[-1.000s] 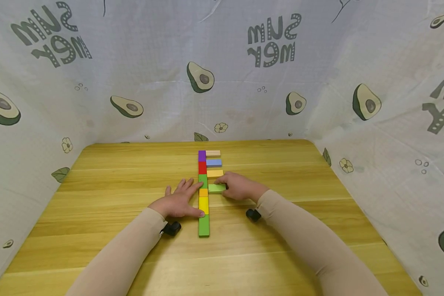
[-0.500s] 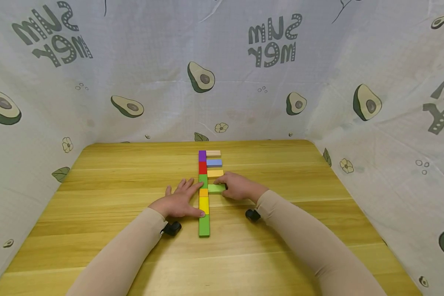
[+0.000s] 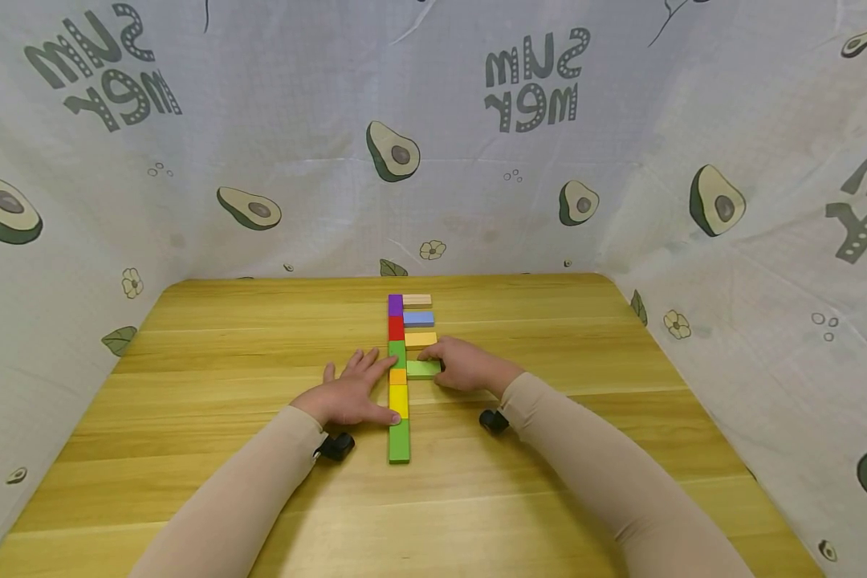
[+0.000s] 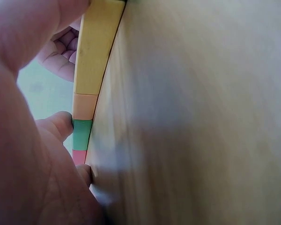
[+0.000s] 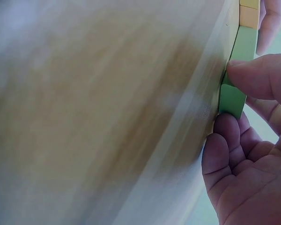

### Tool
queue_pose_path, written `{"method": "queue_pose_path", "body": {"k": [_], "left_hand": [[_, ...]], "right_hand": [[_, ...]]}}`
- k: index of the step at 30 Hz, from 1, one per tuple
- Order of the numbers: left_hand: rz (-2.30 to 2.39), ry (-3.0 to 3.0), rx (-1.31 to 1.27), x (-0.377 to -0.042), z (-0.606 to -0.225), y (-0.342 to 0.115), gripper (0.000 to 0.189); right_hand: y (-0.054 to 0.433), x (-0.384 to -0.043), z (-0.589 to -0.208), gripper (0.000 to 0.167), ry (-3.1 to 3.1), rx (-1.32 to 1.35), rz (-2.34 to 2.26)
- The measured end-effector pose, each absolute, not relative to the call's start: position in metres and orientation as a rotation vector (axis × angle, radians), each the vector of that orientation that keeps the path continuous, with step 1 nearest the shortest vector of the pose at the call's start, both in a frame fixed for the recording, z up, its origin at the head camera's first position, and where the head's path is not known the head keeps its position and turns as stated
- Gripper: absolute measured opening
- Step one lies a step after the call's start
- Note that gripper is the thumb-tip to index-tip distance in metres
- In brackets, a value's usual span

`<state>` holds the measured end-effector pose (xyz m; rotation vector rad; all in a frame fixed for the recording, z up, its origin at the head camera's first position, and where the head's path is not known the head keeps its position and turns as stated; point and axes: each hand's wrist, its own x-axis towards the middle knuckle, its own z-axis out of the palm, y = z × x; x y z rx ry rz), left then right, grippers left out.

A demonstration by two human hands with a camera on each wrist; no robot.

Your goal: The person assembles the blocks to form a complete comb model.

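A straight column of coloured wooden blocks runs away from me: a near green block, a yellow block, an orange block, a middle green block, a red block and a purple block. With fingers spread, my left hand rests along its left side, index fingertip at the middle green block and thumb tip where yellow meets near green. On the right side, my right hand pinches a light green block, whose left end meets the column. In the right wrist view, thumb and fingers surround its outer end.
Farther back, a pale yellow block, a blue block and a plain wood block stick out rightward from the column like rungs. A wooden table carries everything. Printed cloth hangs behind and at both sides.
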<state>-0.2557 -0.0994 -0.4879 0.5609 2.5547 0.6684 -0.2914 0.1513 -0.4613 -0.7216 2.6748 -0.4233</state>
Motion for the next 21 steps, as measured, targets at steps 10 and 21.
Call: {"method": "queue_pose_path", "body": {"k": [10,21], "left_hand": [[0.675,2.548,0.573,-0.252,-0.479,-0.1,0.108],[0.644,2.568,0.554,-0.258,-0.492,-0.099,0.109]], "right_hand": [[0.152,-0.291,-0.463,0.049,2.674,-0.702,-0.446],[0.152,-0.289,-0.462,0.049,2.669,-0.677,-0.475]]}}
